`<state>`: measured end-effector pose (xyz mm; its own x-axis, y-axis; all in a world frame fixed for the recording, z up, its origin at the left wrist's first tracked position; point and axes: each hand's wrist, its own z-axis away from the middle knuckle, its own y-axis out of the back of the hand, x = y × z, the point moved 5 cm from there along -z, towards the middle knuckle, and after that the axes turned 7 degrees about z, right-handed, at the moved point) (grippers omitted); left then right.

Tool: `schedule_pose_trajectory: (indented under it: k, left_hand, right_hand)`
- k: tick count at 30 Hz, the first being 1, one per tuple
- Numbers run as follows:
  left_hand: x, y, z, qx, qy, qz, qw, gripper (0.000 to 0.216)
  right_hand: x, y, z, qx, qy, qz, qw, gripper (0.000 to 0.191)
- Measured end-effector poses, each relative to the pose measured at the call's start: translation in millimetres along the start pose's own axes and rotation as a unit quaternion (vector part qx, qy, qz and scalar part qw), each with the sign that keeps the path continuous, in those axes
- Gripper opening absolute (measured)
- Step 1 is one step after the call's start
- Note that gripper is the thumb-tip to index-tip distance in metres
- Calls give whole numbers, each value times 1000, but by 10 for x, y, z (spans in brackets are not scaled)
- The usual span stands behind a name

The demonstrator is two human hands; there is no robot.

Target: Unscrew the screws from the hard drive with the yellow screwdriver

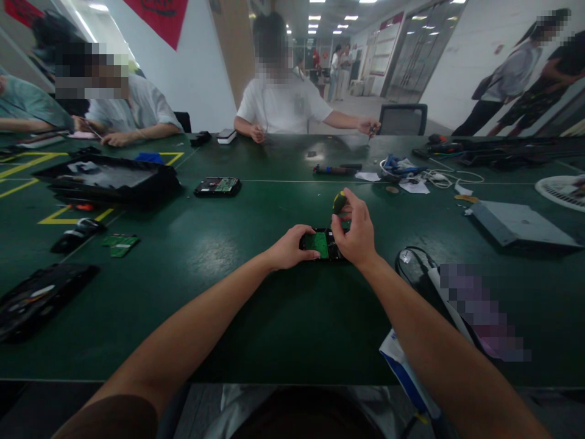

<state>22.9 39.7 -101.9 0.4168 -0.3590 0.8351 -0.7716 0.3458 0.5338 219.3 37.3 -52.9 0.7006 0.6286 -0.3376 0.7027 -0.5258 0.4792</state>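
A black electronic device with its casing open and a green circuit board showing lies on the table in front of me. My left hand grips its left end, thumb along the near edge and fingers at the far edge. In my right hand is a screwdriver with a yellow-and-black handle, held upright between thumb and fingers over the right part of the device. The screwdriver's tip is hidden by the hand, so I cannot tell whether it touches a screw.
On the green table, a second opened device lies beyond my left hand. Leftward are a black tray, loose circuit boards and a black casing. A grey metal box and cables lie right. People sit opposite.
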Motion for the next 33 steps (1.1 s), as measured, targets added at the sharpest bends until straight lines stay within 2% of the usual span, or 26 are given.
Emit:
schedule_pose_trajectory:
  k: [8,13,18,26,33]
  left_hand:
    - [-8,6,-1,-5,2,-2,1000,66]
    - [-30,0,-1,-6,11,4,1000,69]
    - [-24,-11,-8,-1,-12,-5,1000,67]
    - [-5,1,-2,-11,13,-3,1000,67]
    - [1,-4,4,-4,1,-2,1000,66]
  right_hand:
    - [18,15,-6,-2,-18,11,1000,70]
    - [13,-2,-2,-12,-8,13,1000,68]
    - [39,5,-2,4,-17,11,1000,67]
    - [-31,35,-18,-3,3,12,1000,67]
    - [-20,48,-14,5,-3,34,999,68]
